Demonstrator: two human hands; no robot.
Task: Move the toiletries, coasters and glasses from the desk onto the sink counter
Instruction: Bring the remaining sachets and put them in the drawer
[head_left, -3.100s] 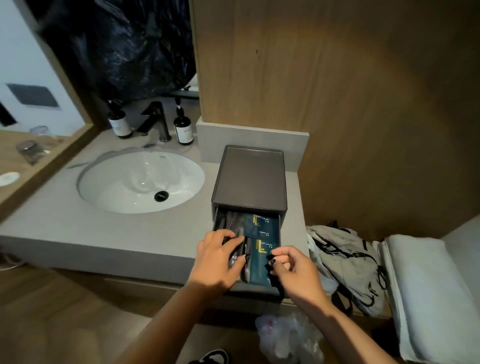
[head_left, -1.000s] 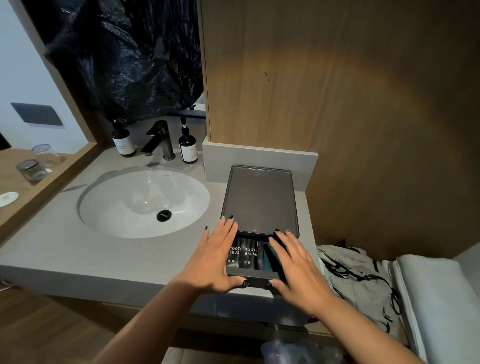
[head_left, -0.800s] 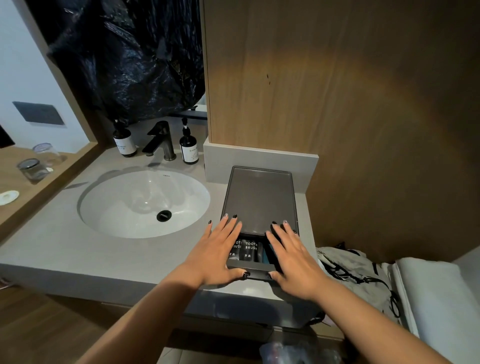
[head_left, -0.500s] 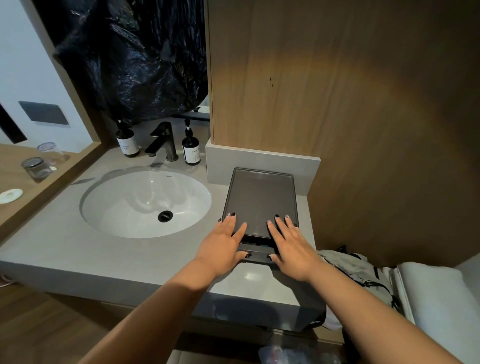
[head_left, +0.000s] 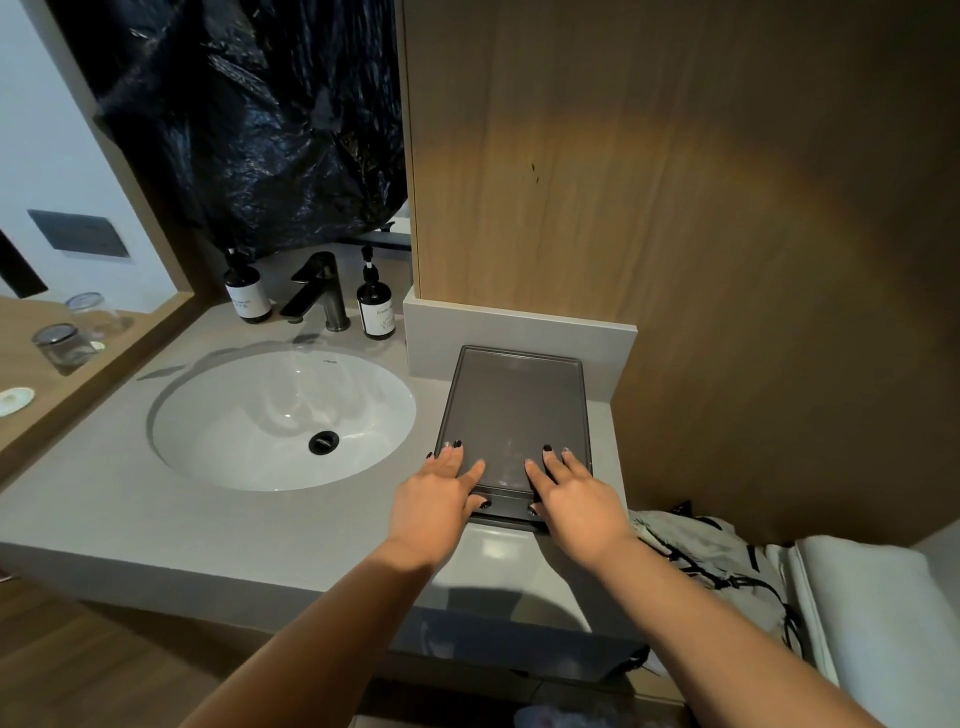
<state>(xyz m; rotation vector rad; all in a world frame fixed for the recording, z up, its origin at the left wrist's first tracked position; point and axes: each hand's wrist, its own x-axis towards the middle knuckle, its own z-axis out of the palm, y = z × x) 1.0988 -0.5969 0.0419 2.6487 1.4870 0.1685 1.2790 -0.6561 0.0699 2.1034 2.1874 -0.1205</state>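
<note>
Both forearms reach forward over the grey counter (head_left: 104, 509). The left hand (head_left: 434, 501) and right hand (head_left: 574, 501) lie palm down on the near end of the dark drawer box (head_left: 511, 410), fingers straight and slightly spread on its lid, thumbs against the drawer front. The box stands right of the sink (head_left: 283, 418), its long axis running away from the person toward the backsplash. 2 glasses (head_left: 67, 340) stand on the wooden ledge at left, near a white coaster (head_left: 14, 401).
</note>
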